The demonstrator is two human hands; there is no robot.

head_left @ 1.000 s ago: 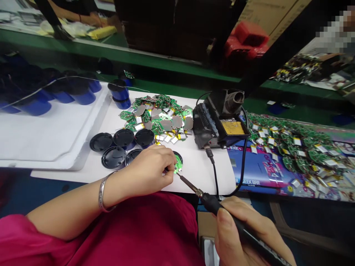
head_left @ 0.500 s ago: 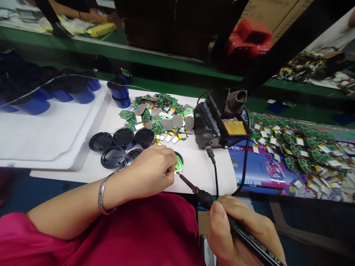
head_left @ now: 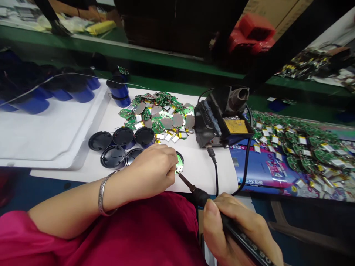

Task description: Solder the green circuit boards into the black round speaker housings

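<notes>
My right hand [head_left: 235,229] grips a black soldering iron [head_left: 201,196] like a pen. Its tip points up and left, at the lower edge of a green circuit board [head_left: 179,162] that sits in a round black housing. My left hand [head_left: 156,166] covers the left part of that board, with the fingers curled closed; what they pinch is hidden behind the knuckles. Just left of this hand stand several round black caps [head_left: 113,156]. Behind it lies a heap of green circuit boards [head_left: 166,114] with small silver batteries wired to them.
A soldering iron stand [head_left: 213,122] with a yellow sponge [head_left: 235,126] is right of the heap, its cable [head_left: 215,177] hanging forward. More boards with batteries [head_left: 305,147] lie far right. Blue cups [head_left: 83,90] stand on a white foam tray [head_left: 41,147]. Across the bench is another person's arm [head_left: 88,14].
My right hand and the soldering iron have shifted slightly up and left, the tip staying at the board's edge. My left hand has hardly moved.
</notes>
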